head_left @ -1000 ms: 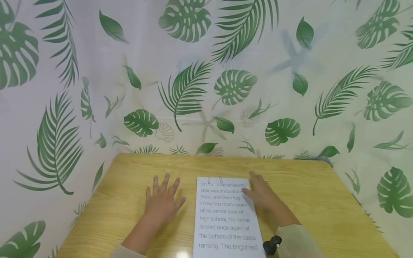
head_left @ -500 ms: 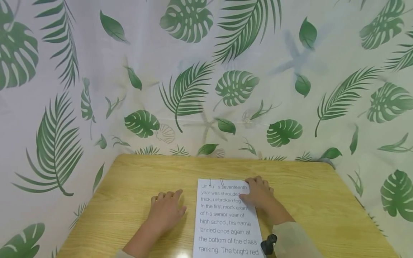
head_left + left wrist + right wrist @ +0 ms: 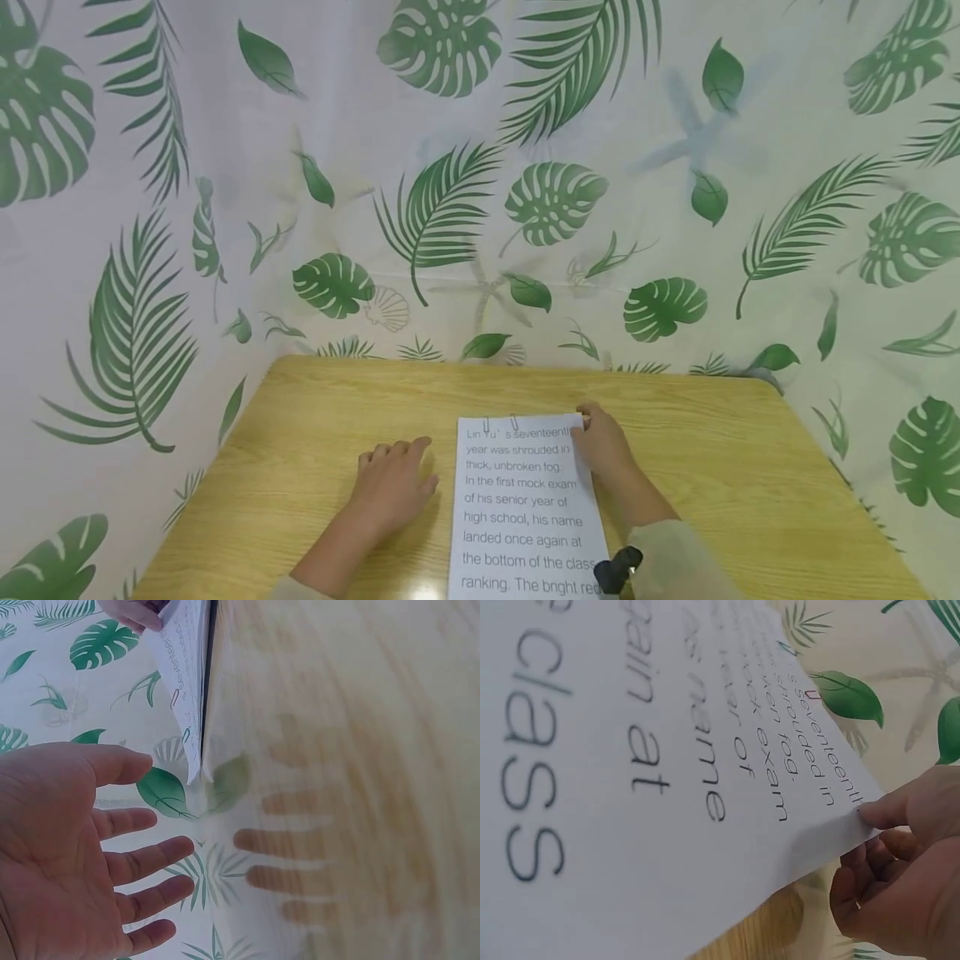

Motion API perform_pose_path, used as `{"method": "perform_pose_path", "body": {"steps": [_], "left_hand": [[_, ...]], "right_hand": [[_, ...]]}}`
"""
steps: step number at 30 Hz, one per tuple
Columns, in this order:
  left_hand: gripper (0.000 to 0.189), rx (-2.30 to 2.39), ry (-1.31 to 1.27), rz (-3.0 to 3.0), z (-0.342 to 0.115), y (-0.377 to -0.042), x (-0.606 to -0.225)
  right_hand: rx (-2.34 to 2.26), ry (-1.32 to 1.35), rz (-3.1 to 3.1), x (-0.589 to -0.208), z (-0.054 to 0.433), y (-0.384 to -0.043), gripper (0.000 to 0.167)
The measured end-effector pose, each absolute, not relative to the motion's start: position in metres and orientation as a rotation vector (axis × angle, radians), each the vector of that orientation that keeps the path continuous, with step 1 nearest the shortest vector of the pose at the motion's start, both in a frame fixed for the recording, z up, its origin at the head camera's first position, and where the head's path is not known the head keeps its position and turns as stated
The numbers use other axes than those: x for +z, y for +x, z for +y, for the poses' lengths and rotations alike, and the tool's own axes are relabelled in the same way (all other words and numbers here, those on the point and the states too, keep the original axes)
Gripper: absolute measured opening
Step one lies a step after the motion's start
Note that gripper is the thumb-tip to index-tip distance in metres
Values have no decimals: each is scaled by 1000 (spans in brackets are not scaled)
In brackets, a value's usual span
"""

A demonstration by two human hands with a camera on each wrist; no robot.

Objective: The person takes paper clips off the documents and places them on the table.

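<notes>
Right hand (image 3: 609,452): fingers pinch paper (image 3: 521,510) corner | left hand (image 3: 392,487): fingers spread, near left edge | surface (image 3: 360,385) beyond top edge | "Lin Yu's seventeenth"

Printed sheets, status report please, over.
Right hand: pinching top right corner of printed sheets. Left hand: empty, apart from them. Two paper clips on top edge, perhaps in the way.

Ahead of you hangs a pale cloth (image 3: 465,350), wrapping around to your left and right. Green leaves (image 3: 555,204) cover it, among them a faint blue starfish (image 3: 697,137) and an outlined shell (image 3: 387,308). Below it you have a yellowish wood-grain table (image 3: 712,467) with rounded far corners. A bright glare (image 3: 425,590) lies near you on its glossy top, which mirrors leaves in your left wrist view.
</notes>
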State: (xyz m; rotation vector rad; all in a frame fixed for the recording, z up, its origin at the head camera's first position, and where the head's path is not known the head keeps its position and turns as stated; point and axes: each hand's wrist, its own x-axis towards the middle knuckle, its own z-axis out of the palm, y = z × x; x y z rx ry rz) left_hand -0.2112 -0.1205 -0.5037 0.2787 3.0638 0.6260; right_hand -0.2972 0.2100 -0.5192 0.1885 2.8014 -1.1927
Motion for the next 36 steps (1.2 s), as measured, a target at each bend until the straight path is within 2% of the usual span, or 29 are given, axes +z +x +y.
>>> {"method": "perform_pose_path", "body": {"steps": [5,19,24,29,36], "left_hand": [[58,660,282,3056,-119,-215,-505],[51,922,250,3001,-105,-239,-509],[55,1081,270,2918,-97,-252,-510],[58,1347,264,2709,-85,-268,-512],[48,1456,251,2606,-68,-279,-519]], "right_hand": [[-1388,280,2671,-514,212,-289,49],[-1608,318,2581,-522,218,-272,47],[-1676,330,2568,-527,219,-271,44],[-1742,323,2536,-535,221,-269,48],[-1777,313,2497,-539,224,-261,50]]}}
